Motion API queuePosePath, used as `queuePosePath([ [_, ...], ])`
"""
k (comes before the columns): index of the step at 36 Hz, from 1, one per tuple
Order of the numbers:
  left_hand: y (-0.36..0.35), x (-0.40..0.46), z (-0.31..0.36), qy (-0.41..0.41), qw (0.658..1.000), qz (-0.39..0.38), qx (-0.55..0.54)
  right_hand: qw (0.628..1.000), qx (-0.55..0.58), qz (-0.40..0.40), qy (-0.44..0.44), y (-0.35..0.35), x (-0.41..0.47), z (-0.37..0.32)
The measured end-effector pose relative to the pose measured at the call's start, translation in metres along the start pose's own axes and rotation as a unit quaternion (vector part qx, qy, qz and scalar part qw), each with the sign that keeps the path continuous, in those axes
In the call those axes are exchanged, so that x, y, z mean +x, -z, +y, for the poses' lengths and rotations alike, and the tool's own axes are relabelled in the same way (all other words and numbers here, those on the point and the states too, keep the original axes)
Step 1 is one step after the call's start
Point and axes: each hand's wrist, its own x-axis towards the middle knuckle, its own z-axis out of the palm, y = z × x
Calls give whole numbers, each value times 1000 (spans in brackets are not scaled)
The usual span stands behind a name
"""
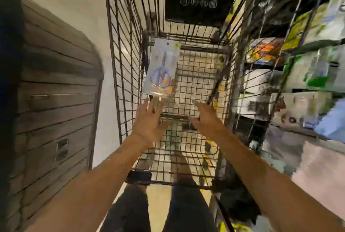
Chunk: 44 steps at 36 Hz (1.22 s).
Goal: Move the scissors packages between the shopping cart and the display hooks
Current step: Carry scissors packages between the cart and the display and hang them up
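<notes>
Both hands open, empty: left (149,119) fingertips near pkg (161,67) in cart (123,63), right (207,117) alongside. Pinch pkg's bottom edge w/ left, lift clear of wire.

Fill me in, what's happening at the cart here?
A person is leaning over a wire shopping cart, both arms stretched into it. One scissors package sits inside against the cart's left wall. The left hand is open, its fingers just short of the package's bottom edge. The right hand is open too, holding nothing. The frame is blurred.
</notes>
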Motion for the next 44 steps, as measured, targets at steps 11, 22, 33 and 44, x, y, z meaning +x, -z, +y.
queuePosePath([
  [11,-27,60,-22,32,997,47,-50,997,-13,74,8,-22,144,-45],
  [22,-25,54,-18,-40,992,114,-21,973,156,152,-83,-41,198,-70],
  [33,-12,72,-13,3,974,73,-216,951,274,140,-37,-19,157,-41],
  [44,-16,178,-19,152,936,160,-275,909,345,231,-33,-20,82,36],
])
